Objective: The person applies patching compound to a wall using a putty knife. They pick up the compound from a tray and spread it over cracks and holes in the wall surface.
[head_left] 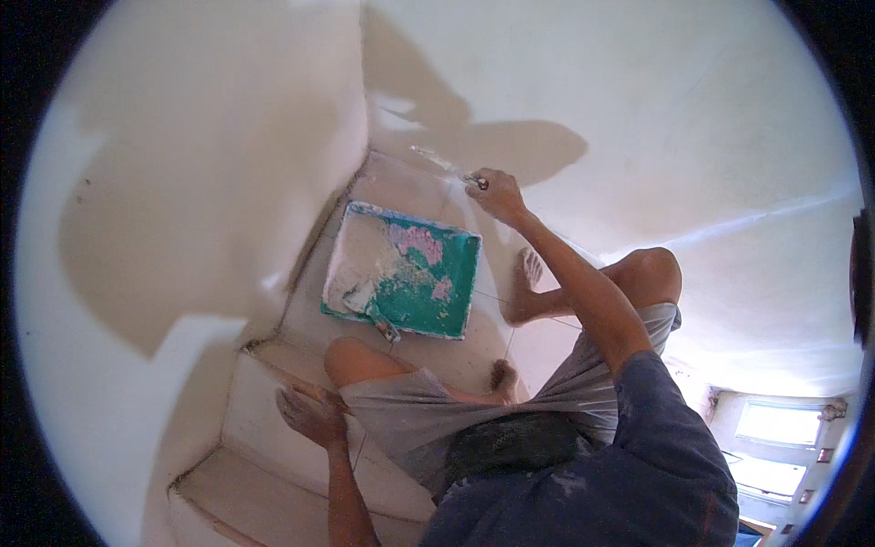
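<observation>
My right hand point(499, 194) is closed round the handle of a putty knife point(439, 160). Its thin, whitish blade points left, close to the foot of the right-hand wall. My left hand point(312, 416) hangs beside my bent left knee, fingers loosely stretched and nothing seen in them. Between the walls and my legs lies a green tray point(465, 283), its left side coated with off-white paste point(360, 251). Pink lumps point(419, 244) stick to its base. A second putty knife point(383, 322) leans over the tray's near edge, its blade in the paste.
Pale walls point(182, 137) meet in a corner just beyond the tray. Light tiles cover the floor point(456, 365), and a step edge point(264, 365) runs at the lower left. My bare right foot point(521, 292) is right of the tray. A bright window point(775, 424) shows at far right.
</observation>
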`<state>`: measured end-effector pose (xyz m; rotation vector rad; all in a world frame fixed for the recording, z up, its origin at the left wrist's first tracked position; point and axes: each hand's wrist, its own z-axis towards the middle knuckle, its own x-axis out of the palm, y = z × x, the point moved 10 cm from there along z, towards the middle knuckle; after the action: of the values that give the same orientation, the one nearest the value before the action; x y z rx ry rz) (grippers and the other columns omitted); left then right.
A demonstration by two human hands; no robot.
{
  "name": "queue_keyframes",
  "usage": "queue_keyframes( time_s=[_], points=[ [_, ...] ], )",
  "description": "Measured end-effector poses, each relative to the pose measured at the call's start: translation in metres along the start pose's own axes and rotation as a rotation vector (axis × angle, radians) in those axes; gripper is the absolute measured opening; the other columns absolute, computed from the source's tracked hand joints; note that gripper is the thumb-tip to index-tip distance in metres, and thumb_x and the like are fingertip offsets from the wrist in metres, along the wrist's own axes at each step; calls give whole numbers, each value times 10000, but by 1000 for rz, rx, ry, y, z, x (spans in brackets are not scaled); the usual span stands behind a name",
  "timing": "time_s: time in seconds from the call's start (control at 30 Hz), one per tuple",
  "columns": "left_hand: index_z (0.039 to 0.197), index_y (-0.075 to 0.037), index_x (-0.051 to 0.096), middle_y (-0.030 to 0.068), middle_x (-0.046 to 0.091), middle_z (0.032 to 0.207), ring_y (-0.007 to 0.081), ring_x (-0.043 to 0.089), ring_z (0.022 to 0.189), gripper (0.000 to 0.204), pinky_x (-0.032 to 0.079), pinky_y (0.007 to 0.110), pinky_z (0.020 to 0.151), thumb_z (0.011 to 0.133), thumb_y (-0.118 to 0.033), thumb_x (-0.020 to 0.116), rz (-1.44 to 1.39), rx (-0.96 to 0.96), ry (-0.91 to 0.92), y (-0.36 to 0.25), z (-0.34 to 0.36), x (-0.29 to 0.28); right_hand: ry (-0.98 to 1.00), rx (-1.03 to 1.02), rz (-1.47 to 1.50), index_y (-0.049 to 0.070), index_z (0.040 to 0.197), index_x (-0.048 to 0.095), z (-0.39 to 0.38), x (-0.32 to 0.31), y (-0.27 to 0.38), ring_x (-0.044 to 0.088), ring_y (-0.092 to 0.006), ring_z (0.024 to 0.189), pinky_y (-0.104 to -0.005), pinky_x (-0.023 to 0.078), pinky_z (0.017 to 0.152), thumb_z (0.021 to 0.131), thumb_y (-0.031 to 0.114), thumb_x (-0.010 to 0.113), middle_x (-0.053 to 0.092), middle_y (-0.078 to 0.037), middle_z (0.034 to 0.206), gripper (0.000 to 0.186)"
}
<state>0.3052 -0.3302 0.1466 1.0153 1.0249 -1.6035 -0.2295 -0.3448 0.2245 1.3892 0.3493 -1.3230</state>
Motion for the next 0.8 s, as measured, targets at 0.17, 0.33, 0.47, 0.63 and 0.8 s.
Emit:
queue_keyframes(
  time_s=[0.17,0.33,0.47,0.63,0.8],
  points=[
    [1225,35,392,252,346,1299,394,324,1215,579,271,488,999,860,-411,456,-58,-23,-27,-1,0,1,78,273,-155,21,830,624,-31,42,-74,590,-371,810,-441,459,762,711,256,555,613,-210,814,273],
    [1226,38,399,239,337,1309,382,331,1211,649,281,472,995,863,-499,420,-16,-30,34,5,1,11,72,345,-181,1,829,600,-35,75,-114,579,-397,855,-461,460,777,698,223,539,602,-240,872,266],
    [1239,43,391,233,330,1320,371,327,1218,693,273,471,1000,864,-539,404,-84,-73,40,5,2,8,110,406,-168,1,861,608,-22,98,-124,577,-408,877,-456,470,791,690,215,534,600,-243,921,284],
    [1254,11,383,235,334,1306,382,322,1221,637,267,480,994,861,-487,437,-90,-50,38,7,1,13,209,471,-265,-39,884,600,4,114,-126,581,-401,904,-441,472,825,664,182,534,599,-256,934,319],
    [1262,6,382,240,327,1316,386,312,1226,588,255,482,1000,875,-431,451,-113,-16,38,2,0,18,206,349,-405,-65,914,588,39,107,-107,582,-384,943,-421,478,834,686,218,562,598,-255,962,365]
  ],
)
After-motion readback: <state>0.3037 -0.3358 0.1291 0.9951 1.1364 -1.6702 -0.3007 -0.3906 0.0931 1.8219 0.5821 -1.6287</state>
